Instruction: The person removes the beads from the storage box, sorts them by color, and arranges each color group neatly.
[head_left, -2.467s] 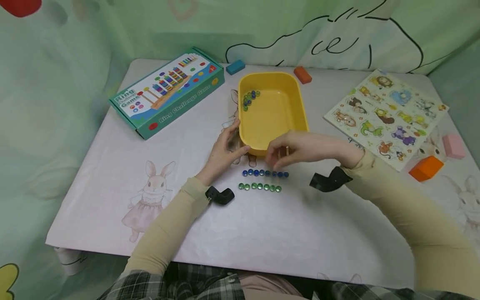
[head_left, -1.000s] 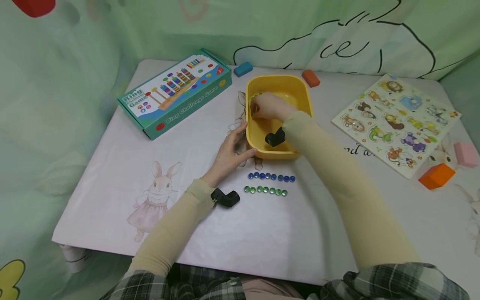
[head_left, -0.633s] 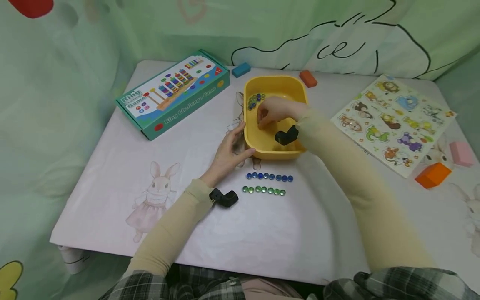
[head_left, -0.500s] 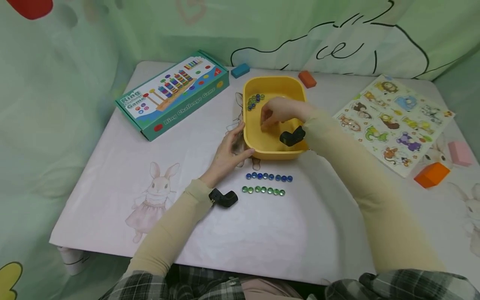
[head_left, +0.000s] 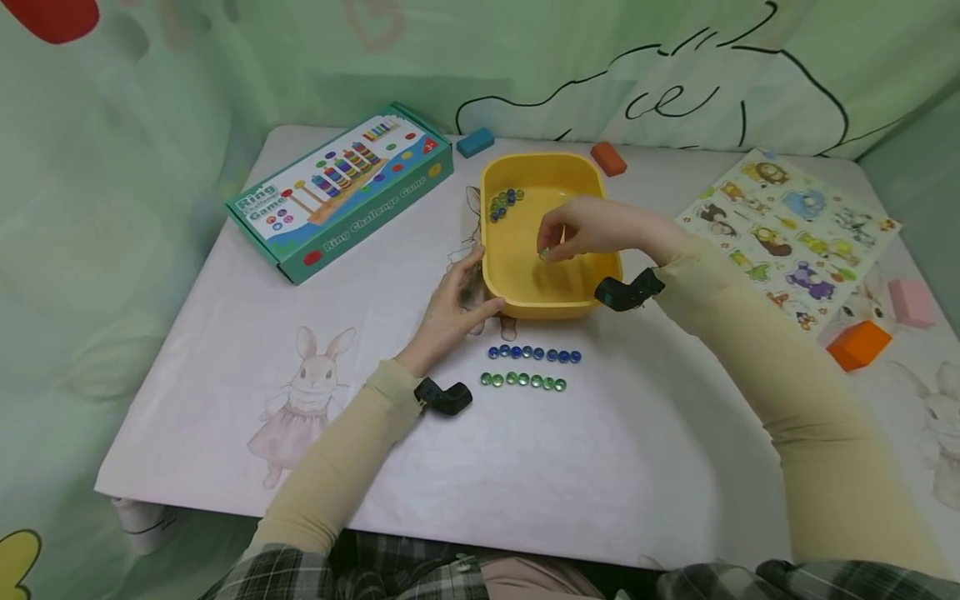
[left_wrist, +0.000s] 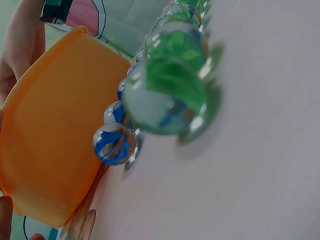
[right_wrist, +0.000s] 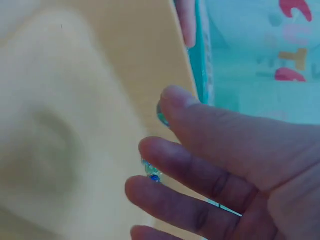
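Observation:
A yellow tray (head_left: 551, 158) stands mid-table, with a small cluster of blue and green marbles (head_left: 504, 202) in its far left corner. My right hand (head_left: 572, 237) hovers over the tray's middle and pinches a green marble (head_left: 544, 252) at its fingertips; in the right wrist view that marble (right_wrist: 162, 116) shows behind a fingertip. My left hand (head_left: 450, 310) rests with relaxed fingers against the tray's near left corner. In front of the tray lie a row of blue marbles (head_left: 531, 353) and a row of green marbles (head_left: 522, 381), seen close in the left wrist view (left_wrist: 170, 95).
A teal ring-game box (head_left: 341, 187) lies at the back left. An animal puzzle board (head_left: 798, 225) lies at the right, with an orange block (head_left: 857, 344) and a pink block (head_left: 910, 302) near it. A blue block (head_left: 475, 142) and a red block (head_left: 607, 157) sit behind the tray.
My right hand went from the marble rows into the tray's far left corner, then drew back toward the tray's middle with a green marble. The left hand stayed at the tray.

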